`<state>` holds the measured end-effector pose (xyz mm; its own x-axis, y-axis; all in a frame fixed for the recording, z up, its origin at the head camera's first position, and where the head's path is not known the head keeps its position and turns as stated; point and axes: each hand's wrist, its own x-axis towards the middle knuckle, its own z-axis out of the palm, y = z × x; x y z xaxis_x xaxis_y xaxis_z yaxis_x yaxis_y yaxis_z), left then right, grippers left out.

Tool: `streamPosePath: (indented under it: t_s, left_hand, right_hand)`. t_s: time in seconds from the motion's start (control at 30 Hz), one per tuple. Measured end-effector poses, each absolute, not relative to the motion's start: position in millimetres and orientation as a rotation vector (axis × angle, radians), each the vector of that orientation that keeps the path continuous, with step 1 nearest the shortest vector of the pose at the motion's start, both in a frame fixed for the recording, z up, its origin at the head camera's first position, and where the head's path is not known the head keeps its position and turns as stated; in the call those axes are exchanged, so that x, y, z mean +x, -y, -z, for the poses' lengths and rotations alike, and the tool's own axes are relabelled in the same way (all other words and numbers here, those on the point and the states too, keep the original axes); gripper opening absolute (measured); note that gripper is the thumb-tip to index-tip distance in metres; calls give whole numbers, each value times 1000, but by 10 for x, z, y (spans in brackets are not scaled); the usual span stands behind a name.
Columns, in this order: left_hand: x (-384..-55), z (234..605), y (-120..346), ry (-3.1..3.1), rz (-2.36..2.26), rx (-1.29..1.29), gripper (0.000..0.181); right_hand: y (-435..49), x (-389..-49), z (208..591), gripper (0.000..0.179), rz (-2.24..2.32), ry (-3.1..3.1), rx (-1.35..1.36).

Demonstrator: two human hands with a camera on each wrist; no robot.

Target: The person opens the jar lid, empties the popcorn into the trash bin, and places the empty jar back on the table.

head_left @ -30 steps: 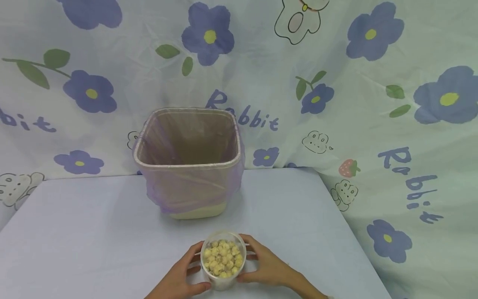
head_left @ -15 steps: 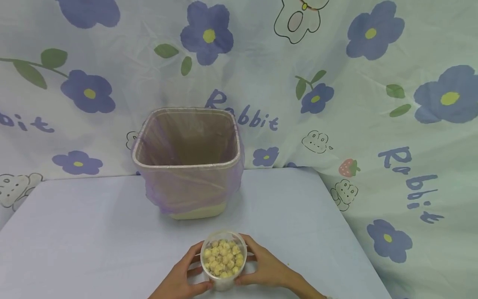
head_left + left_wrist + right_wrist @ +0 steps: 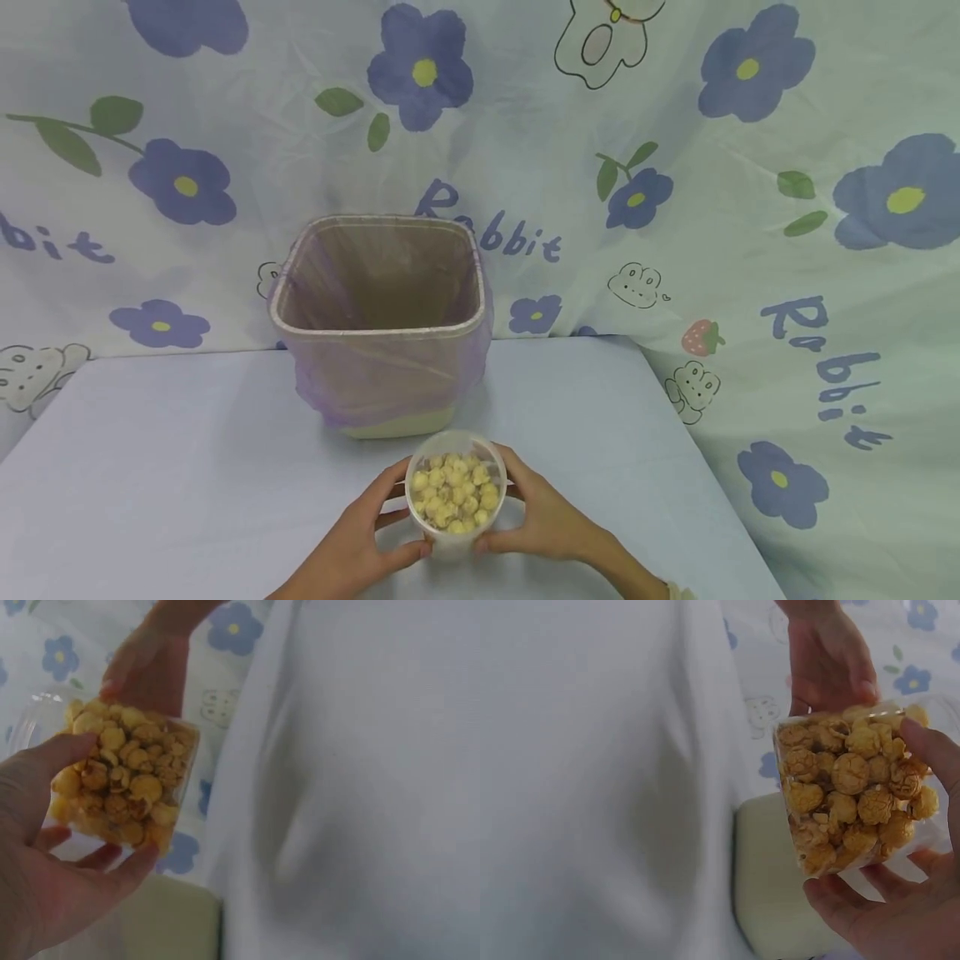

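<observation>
A clear plastic jar (image 3: 453, 546) without a lid, partly filled with round yellow popcorn (image 3: 456, 493), is held between both hands. From the left side my left hand (image 3: 363, 533) grips it, thumb toward the near side and fingers round the far side. My right hand (image 3: 543, 517) mirrors this grip on the right. In the left wrist view, the thumb and fingertips press the jar wall, with caramel-brown popcorn (image 3: 120, 776) showing through. The right wrist view shows the jar's flat base raised off the white tablecloth (image 3: 592, 787).
Just beyond the jar stands a beige bin (image 3: 397, 425), open at the top and lined with a thin purple bag (image 3: 390, 375). A patterned curtain (image 3: 525, 150) with blue flowers and rabbits hangs behind and to the right of the white-covered table (image 3: 165, 467).
Both hands have lifted the jar off the table and moved it slightly forward, toward the bin. Its opening looks larger in the head view. The bin has stayed put.
</observation>
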<state>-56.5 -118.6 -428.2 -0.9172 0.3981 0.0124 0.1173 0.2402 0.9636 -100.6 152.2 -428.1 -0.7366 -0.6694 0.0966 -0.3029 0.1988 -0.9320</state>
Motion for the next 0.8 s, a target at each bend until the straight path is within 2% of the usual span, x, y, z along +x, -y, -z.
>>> streamPosePath:
  t_s: [0.47, 0.8]
  left_hand:
    - [-616, 3755, 1130, -2442, -1715, 585, 86]
    - [-603, 3577, 1164, -2522, -1635, 641, 84]
  right_hand:
    - [-1496, -1109, 3843, 97, 1697, -2137, -1123]
    - [-1420, -1112, 3721, 101, 1744, -2083, -1097]
